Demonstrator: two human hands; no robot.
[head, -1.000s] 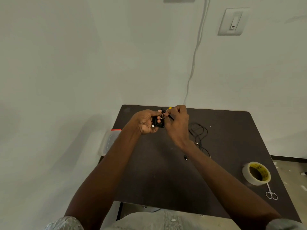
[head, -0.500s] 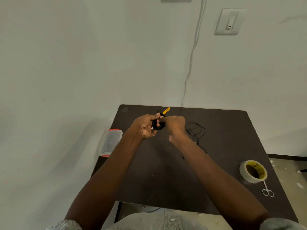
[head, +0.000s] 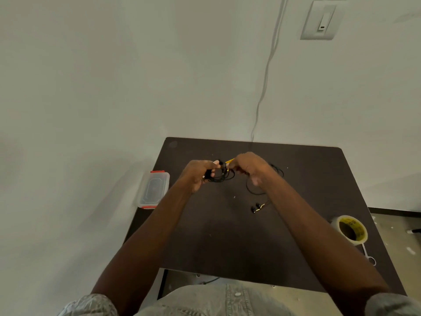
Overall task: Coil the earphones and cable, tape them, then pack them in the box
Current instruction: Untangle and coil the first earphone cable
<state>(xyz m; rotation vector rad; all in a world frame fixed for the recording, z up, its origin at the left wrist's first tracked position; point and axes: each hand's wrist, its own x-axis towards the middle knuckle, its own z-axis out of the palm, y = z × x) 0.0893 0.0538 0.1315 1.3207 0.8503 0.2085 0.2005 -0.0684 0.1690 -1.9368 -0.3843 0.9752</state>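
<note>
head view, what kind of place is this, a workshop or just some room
Probably a plain indoor room used as a small packing spot, not a workshop: a bare pale wall with a wall switch, a small dark table pushed against it, and only a tape roll and scissors on it.

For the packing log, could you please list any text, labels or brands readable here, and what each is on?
Tape roll: dark print on its yellow inner core, too blurred to read.
Yellow tag on the coiled cable held between the left hand and right hand: no print can be made out.
Box: no label visible.
Wall switch: no text legible.
</note>
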